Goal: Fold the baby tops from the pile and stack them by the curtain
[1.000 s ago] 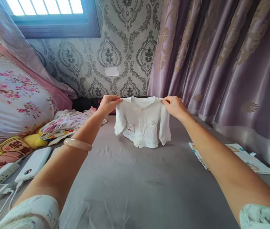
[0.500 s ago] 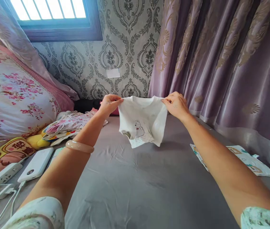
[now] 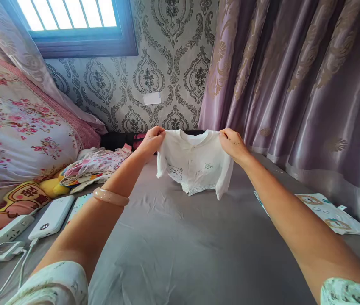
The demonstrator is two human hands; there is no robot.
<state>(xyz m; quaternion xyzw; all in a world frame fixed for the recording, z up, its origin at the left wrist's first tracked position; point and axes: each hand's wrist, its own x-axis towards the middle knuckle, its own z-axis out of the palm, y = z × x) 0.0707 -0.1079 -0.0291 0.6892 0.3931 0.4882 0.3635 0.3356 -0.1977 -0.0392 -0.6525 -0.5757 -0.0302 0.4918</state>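
Observation:
A small white baby shirt (image 3: 193, 161) with long sleeves, a round neck and faint printed animals hangs spread out in front of me. My left hand (image 3: 153, 140) pinches its left shoulder as I see it. At the other shoulder my right hand (image 3: 232, 144) is closed on the cloth. Both arms are stretched forward over the grey sheet (image 3: 182, 245). The shirt's front faces me, and its hem hangs close to the sheet; whether they touch I cannot tell.
On the left lie a pile of patterned clothes (image 3: 93, 166), a white power bank (image 3: 51, 217), a power strip (image 3: 4, 237) with cables, a phone (image 3: 77, 206) and a plush toy (image 3: 23, 199). A folded printed cloth (image 3: 332, 214) is at the right, beside purple curtains (image 3: 288, 84).
The shirt has swung open and hangs flatter, with both sleeves and its buttoned front now showing. Both hands have shifted slightly and keep hold of the shoulders.

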